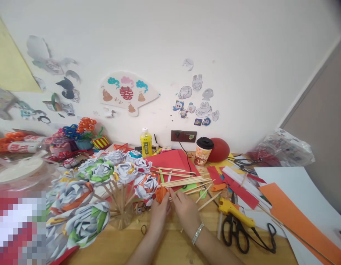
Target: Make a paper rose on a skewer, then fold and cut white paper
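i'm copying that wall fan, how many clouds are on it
3, all along the upper part of the fan: a teal cloud at left, a pink cloud in the middle, another teal cloud at right. None looks hidden.

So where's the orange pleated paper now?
In the head view, the orange pleated paper is below and slightly left of centre, held in the left hand, between a paper flower and the right hand.
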`<action>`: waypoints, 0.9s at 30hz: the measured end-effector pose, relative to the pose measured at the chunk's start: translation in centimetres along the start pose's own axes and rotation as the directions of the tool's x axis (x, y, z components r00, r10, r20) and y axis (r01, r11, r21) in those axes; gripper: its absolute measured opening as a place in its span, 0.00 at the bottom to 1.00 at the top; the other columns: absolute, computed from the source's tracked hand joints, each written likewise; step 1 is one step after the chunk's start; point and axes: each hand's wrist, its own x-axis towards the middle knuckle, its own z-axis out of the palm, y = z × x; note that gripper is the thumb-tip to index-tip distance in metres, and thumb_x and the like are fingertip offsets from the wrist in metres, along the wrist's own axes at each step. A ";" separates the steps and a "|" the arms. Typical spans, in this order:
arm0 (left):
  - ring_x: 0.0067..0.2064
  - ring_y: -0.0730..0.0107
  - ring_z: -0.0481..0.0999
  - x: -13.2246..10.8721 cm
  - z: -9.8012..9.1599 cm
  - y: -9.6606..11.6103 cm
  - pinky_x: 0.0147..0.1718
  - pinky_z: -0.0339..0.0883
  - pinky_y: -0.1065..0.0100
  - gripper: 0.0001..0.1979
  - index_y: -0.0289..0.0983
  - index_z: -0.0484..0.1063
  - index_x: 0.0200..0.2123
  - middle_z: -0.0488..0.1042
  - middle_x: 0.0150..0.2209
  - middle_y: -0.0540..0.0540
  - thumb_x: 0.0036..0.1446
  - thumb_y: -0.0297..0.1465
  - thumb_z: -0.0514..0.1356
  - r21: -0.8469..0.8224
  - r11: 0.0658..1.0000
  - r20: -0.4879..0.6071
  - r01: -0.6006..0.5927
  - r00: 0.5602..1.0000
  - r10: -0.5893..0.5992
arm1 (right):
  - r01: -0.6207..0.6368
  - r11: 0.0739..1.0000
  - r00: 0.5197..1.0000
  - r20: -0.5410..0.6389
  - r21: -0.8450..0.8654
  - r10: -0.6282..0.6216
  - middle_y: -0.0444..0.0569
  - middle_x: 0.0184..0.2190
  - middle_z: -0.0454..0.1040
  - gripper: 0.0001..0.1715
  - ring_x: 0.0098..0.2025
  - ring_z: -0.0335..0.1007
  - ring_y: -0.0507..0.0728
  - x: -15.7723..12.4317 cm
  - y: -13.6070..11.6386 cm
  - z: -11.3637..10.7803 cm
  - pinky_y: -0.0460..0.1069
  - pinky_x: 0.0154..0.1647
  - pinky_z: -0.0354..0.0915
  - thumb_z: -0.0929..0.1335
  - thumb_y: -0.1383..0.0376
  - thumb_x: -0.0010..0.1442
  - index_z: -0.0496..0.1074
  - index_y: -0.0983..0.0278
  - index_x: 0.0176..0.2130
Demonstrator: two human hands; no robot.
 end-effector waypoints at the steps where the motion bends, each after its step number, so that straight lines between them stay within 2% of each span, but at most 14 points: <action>1: 0.11 0.84 0.47 0.0 0.1 0.0 0.12 0.40 0.76 0.23 0.39 0.53 0.16 0.49 0.09 0.62 0.38 0.47 0.63 -0.003 1.000 0.002 -0.002 1.000 0.002 | 0.007 1.000 1.000 -0.009 -0.010 -0.007 0.52 0.28 0.69 0.23 0.30 0.66 0.58 -0.1 0.0 0.0 0.50 0.27 0.65 0.58 0.74 0.59 0.61 0.70 0.54; 4: 0.12 0.84 0.46 0.0 0.2 0.1 0.12 0.40 0.76 0.24 0.39 0.52 0.16 0.49 0.09 0.62 0.38 0.47 0.62 -0.016 1.000 0.005 -0.004 1.000 0.004 | -0.022 0.995 0.999 -0.021 0.096 0.024 0.53 0.30 0.69 0.22 0.32 0.65 0.58 0.0 -0.1 -0.4 0.51 0.29 0.65 0.58 0.70 0.60 0.61 0.68 0.54; 7: 0.12 0.84 0.46 0.0 0.1 0.4 0.12 0.40 0.77 0.24 0.39 0.53 0.17 0.49 0.09 0.62 0.36 0.47 0.63 -0.029 0.999 0.001 -0.013 1.000 0.013 | -0.153 0.909 0.985 -0.016 0.387 0.172 0.53 0.34 0.70 0.21 0.36 0.67 0.57 0.2 -0.1 -1.1 0.50 0.35 0.65 0.58 0.69 0.61 0.62 0.64 0.53; 9: 0.12 0.84 0.46 0.0 0.0 0.4 0.11 0.39 0.77 0.24 0.39 0.53 0.17 0.49 0.09 0.62 0.36 0.47 0.63 -0.034 0.999 0.002 -0.021 1.000 0.021 | -0.246 0.798 0.958 0.015 0.549 0.285 0.50 0.34 0.72 0.15 0.36 0.68 0.55 0.3 0.0 -1.3 0.48 0.35 0.65 0.59 0.68 0.60 0.68 0.63 0.45; 11: 0.12 0.84 0.46 0.0 0.0 0.3 0.11 0.39 0.77 0.23 0.39 0.53 0.16 0.50 0.09 0.62 0.37 0.47 0.63 -0.040 0.999 0.011 -0.017 1.000 0.017 | -0.291 0.741 0.937 0.022 0.606 0.350 0.48 0.29 0.73 0.11 0.32 0.68 0.54 0.3 0.2 -1.3 0.47 0.32 0.65 0.60 0.67 0.60 0.71 0.64 0.35; 12: 0.11 0.85 0.45 0.0 0.1 0.2 0.11 0.39 0.77 0.23 0.38 0.54 0.16 0.49 0.09 0.62 0.38 0.47 0.63 -0.044 0.999 0.019 -0.009 1.000 0.010 | -0.291 0.748 0.933 0.005 0.597 0.359 0.47 0.27 0.72 0.11 0.30 0.68 0.53 0.2 0.2 -1.3 0.47 0.31 0.65 0.60 0.67 0.59 0.71 0.65 0.32; 14: 0.11 0.85 0.45 -0.1 0.2 -0.1 0.11 0.38 0.77 0.23 0.38 0.54 0.16 0.49 0.09 0.62 0.39 0.48 0.62 -0.061 0.998 0.037 0.009 0.999 -0.007 | -0.241 0.825 0.941 -0.086 0.512 0.328 0.48 0.26 0.70 0.13 0.29 0.67 0.53 0.0 0.1 -1.2 0.47 0.29 0.63 0.59 0.68 0.60 0.70 0.66 0.31; 16: 0.11 0.84 0.47 -0.3 0.4 -0.4 0.11 0.41 0.77 0.23 0.38 0.56 0.16 0.50 0.09 0.61 0.40 0.50 0.60 -0.086 0.996 0.046 0.017 0.999 -0.013 | -0.123 0.926 0.959 -0.196 0.357 0.203 0.49 0.24 0.69 0.14 0.28 0.65 0.54 -0.2 -0.3 -1.0 0.47 0.27 0.62 0.58 0.69 0.61 0.70 0.67 0.33; 18: 0.13 0.81 0.55 -0.5 0.5 -0.5 0.13 0.49 0.76 0.22 0.36 0.63 0.21 0.59 0.12 0.57 0.41 0.51 0.58 -0.110 0.994 0.042 0.007 0.999 -0.003 | 0.013 0.982 0.967 -0.253 0.190 0.036 0.49 0.24 0.69 0.14 0.27 0.64 0.54 -0.4 -0.9 -0.9 0.48 0.25 0.61 0.57 0.70 0.61 0.70 0.68 0.36; 19: 0.16 0.79 0.61 -0.7 0.5 -0.5 0.16 0.54 0.75 0.22 0.35 0.66 0.25 0.64 0.16 0.55 0.42 0.50 0.59 -0.122 0.992 0.039 0.000 0.999 0.005 | 0.058 0.991 0.965 -0.260 0.123 -0.024 0.50 0.24 0.69 0.13 0.26 0.64 0.54 -0.4 -1.2 -0.8 0.48 0.25 0.60 0.58 0.71 0.61 0.70 0.69 0.37; 21: 0.26 0.72 0.71 -0.9 0.5 -0.4 0.26 0.63 0.73 0.21 0.35 0.68 0.31 0.72 0.25 0.49 0.43 0.48 0.60 -0.166 0.986 0.038 -0.008 0.999 0.014 | 0.079 0.996 0.968 -0.241 0.038 -0.068 0.50 0.24 0.70 0.12 0.27 0.63 0.55 -0.5 -1.7 -0.7 0.49 0.25 0.60 0.59 0.72 0.61 0.70 0.70 0.39; 24: 0.36 0.66 0.73 -1.1 0.4 -0.3 0.37 0.64 0.69 0.19 0.35 0.70 0.32 0.75 0.31 0.46 0.44 0.45 0.61 -0.232 0.973 0.043 0.007 0.999 0.003 | 0.032 0.999 0.982 -0.183 -0.019 -0.035 0.51 0.26 0.70 0.12 0.28 0.63 0.56 -0.6 -2.0 -0.8 0.50 0.25 0.62 0.59 0.73 0.60 0.69 0.72 0.40; 27: 0.36 0.66 0.74 -1.0 0.4 -0.3 0.38 0.64 0.68 0.18 0.36 0.70 0.32 0.75 0.30 0.47 0.42 0.43 0.63 -0.243 0.970 0.036 0.018 0.999 -0.009 | 0.030 1.000 0.992 -0.126 -0.004 -0.030 0.54 0.32 0.71 0.14 0.32 0.64 0.58 -0.5 -2.1 -1.2 0.51 0.28 0.64 0.60 0.73 0.59 0.68 0.72 0.44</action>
